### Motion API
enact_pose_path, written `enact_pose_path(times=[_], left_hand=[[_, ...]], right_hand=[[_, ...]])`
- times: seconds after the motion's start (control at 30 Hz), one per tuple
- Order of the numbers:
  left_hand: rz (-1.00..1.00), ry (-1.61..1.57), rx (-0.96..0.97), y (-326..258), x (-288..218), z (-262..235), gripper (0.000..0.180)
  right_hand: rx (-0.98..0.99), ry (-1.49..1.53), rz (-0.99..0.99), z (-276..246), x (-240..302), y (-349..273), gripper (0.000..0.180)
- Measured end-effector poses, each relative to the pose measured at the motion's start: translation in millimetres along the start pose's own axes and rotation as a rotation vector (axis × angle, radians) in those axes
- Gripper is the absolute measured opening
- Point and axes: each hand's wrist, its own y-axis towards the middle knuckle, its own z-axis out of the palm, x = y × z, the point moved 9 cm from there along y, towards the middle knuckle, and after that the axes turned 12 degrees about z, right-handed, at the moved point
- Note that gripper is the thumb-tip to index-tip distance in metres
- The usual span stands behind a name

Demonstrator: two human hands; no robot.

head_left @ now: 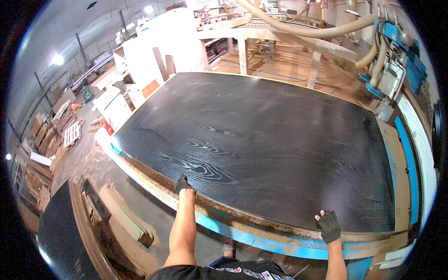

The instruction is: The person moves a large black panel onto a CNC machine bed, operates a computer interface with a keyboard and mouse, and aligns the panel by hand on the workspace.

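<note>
A large black panel [261,144] with a wood-grain surface lies flat on the bed of a blue-framed machine. My left hand [185,184], in a dark glove, is at the panel's near edge, left of the middle. Its fingers blend into the black surface, so their pose is unclear. Farther right along the same edge, my right hand [329,226] rests over the panel's border. It wears a dark glove with bare fingertips; the fingers point to the left, apart, and hold nothing that I can see.
A blue machine rail [252,240] coated in sawdust runs along the near side. At the far right stands a blue machine head [392,60] with a beige hose [322,31]. Stacked boards [88,224] lie at lower left; wood scraps [60,121] cover the floor beyond.
</note>
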Motion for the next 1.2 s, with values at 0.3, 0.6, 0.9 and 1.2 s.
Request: enact_pose_path(times=[0.3, 0.6, 0.9, 1.2], left_hand=[[0.015, 0.222, -0.002, -12.0, -39.3, 35.3, 0.045], [0.125, 0.217, 0.009, -41.0, -56.4, 40.4, 0.042], [0.002, -0.085, -0.173, -33.1, -25.8, 37.1, 0.034], [-0.054, -0.014, -0.060, -29.8, -29.6, 66.5, 0.031]], right_hand=[[-0.002, 0.038, -0.093, 7.7, 3.6, 41.6, 0.049], [0.052, 0.112, -0.036, 23.4, 6.3, 29.4, 0.052], [0.111, 0.082, 0.045, 23.2, -8.8, 26.7, 0.062], [0.040, 0.121, 0.093, 15.2, 1.6, 42.4, 0.047]])
